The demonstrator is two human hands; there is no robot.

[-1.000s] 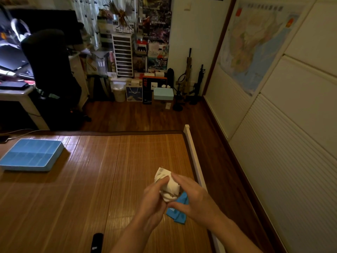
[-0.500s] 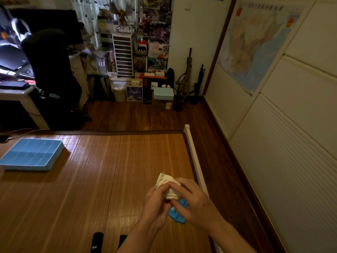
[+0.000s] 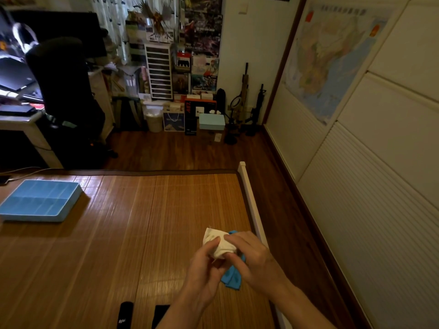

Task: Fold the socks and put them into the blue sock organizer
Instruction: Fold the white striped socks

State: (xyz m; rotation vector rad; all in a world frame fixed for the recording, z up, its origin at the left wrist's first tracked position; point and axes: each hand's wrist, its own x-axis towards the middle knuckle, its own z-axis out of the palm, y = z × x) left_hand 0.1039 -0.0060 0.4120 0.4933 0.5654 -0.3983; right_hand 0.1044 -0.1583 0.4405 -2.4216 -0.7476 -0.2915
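Note:
A bundled white sock (image 3: pixel 219 243) is held above the bamboo mat (image 3: pixel 133 233), low and right of centre. My left hand (image 3: pixel 204 271) grips it from the left with the thumb on top, and my right hand (image 3: pixel 254 260) pinches it from the right. A bright blue sock (image 3: pixel 231 279) lies on the mat beneath my hands, partly hidden. Two black socks (image 3: pixel 126 314) poke in at the bottom edge. The blue sock organizer (image 3: pixel 41 200) with its divided compartments sits at the far left of the mat.
A white rail (image 3: pixel 249 198) borders the mat's right edge, with dark wood floor and a white panelled wall beyond. A black chair (image 3: pixel 69 96) and a desk stand at the back left. Boxes and shelves crowd the far wall.
Both hands have kept working the white sock into a tighter bundle. The view has tilted down a little, bringing a second black sock into sight at the bottom edge.

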